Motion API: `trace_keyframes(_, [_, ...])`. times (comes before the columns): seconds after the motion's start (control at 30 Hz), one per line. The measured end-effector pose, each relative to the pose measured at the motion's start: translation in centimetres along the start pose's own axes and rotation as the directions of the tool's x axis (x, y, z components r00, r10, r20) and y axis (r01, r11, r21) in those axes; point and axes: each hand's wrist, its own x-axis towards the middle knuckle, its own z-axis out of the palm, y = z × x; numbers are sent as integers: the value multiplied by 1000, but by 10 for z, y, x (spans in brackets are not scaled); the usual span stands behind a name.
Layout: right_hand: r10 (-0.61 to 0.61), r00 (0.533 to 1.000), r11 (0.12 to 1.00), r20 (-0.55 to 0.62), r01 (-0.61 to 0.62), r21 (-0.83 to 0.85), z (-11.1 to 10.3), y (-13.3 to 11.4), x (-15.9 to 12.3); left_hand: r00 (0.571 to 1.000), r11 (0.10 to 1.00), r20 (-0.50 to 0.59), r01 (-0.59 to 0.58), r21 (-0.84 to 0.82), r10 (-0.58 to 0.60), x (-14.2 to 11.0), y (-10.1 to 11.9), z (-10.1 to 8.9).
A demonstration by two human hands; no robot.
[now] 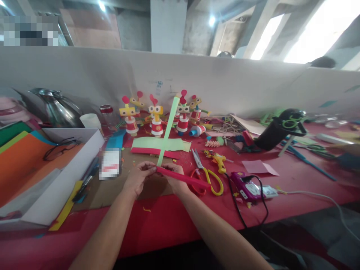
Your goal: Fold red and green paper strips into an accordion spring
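Pinched between the fingertips of my left hand (140,175) is the corner where two paper strips meet. One, a light green paper strip (169,125), rises away from me; the other, a red paper strip (187,178), slants down to the right. My right hand (174,178) is closed at the same corner, its fingers partly hidden behind the red strip. Beyond my hands lie a wider pale green paper piece (143,144) and a red paper piece (137,150) on a brown cardboard sheet (123,195). Scissors (208,174) with yellow and red handles rest right of my right hand.
Several paper-cup figures (156,125) stand at the back by a white partition (92,78). Left is a white box (62,180) of coloured paper. To the right lie a yellow glue gun (219,162), a purple power strip (247,187) with cords, and a black holder (271,133).
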Motion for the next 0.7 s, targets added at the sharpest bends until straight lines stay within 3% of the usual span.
trace_keyframes(0.23, [-77, 992, 993, 100, 85, -78, 1, -4, -3, 999, 998, 2, -36, 56, 36, 2, 0, -1])
trace_keyframes(0.37, [-160, 984, 976, 82, 170, -134, 0, 0, -2, 999, 998, -21, -47, 50, 48, 1, 0, 0])
trace_keyframes(0.47, [-197, 971, 975, 136, 209, -81, 1, -1, -3, 997, 997, -36, -66, 35, 68, 0, 2, 3])
trace_keyframes(0.53, [-184, 973, 982, 141, 188, -11, 3, -3, -4, 996, 997, -47, -74, 16, 75, -1, 3, 5])
trace_keyframes(0.7, [-61, 998, 998, 7, 61, -11, 4, -5, -2, 1000, 999, -1, -24, -41, 24, -2, 2, 7])
